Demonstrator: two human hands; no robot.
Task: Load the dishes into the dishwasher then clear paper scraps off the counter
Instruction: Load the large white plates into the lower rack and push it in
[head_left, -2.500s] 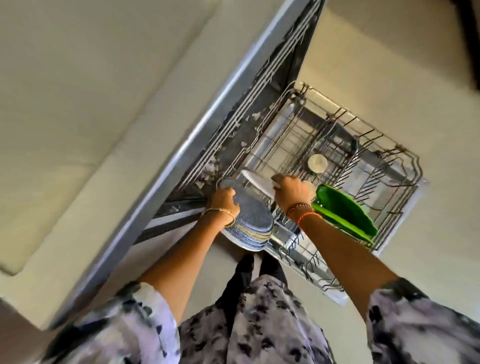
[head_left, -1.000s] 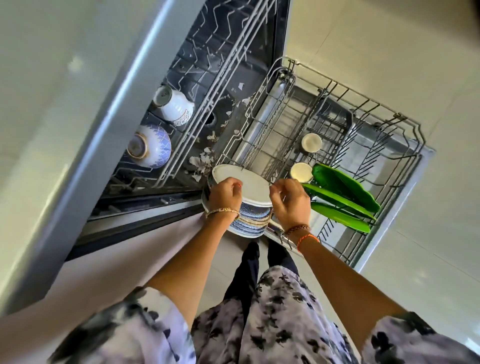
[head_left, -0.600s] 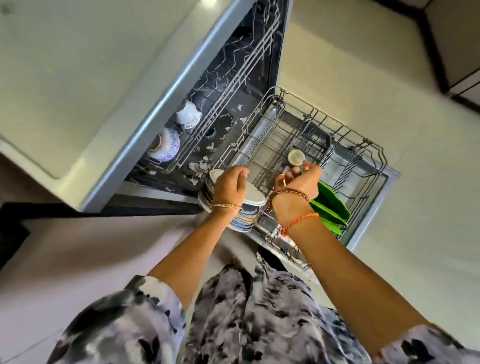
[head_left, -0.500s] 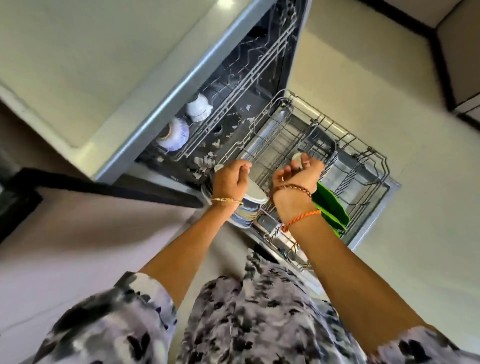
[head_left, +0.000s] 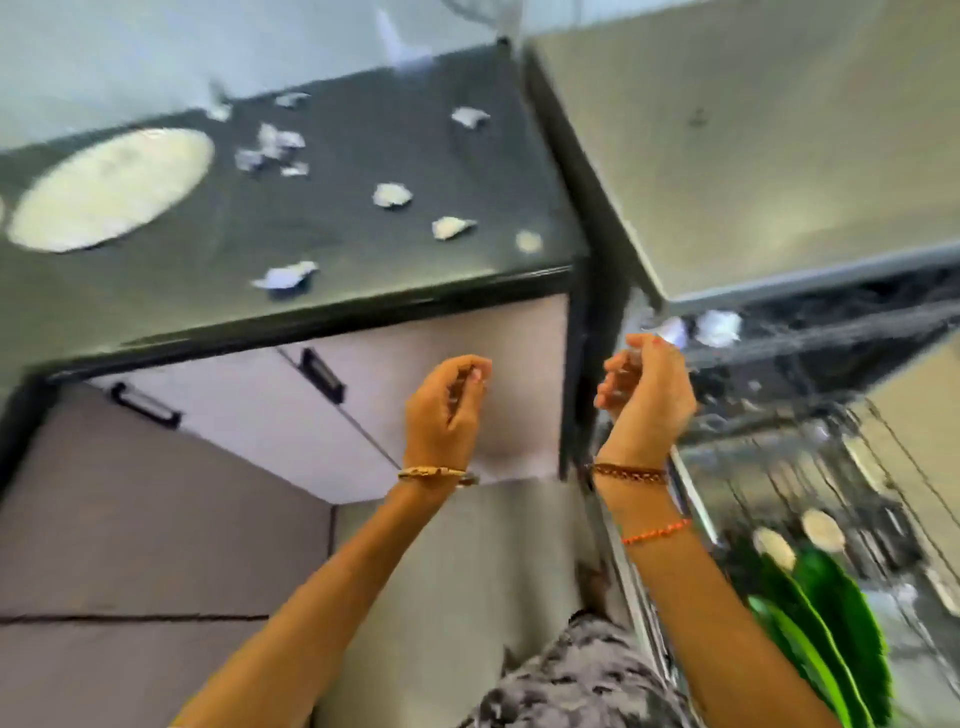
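Observation:
The view is blurred. My left hand (head_left: 445, 410) and my right hand (head_left: 648, 396) hang raised in front of the cabinet, fingers loosely curled, holding nothing. Several white paper scraps (head_left: 393, 195) lie scattered on the dark counter (head_left: 156, 291), above and left of both hands. A white plate (head_left: 109, 187) lies flat on the counter at far left. The open dishwasher (head_left: 753, 145) is at right. Its lower rack (head_left: 857, 499) holds green plates (head_left: 831, 623) and two small white bowls (head_left: 823, 530). More scraps (head_left: 719, 327) show inside the dishwasher, just beyond my right hand.
Pale cabinet fronts with black handles (head_left: 322, 375) run under the counter edge. The dishwasher's grey top slab juts out above my right hand. Light floor tiles lie below my left arm.
The view has swung up and left from the rack to the counter. Both hands have risen; my left hand no longer holds the plate stack, which is out of sight.

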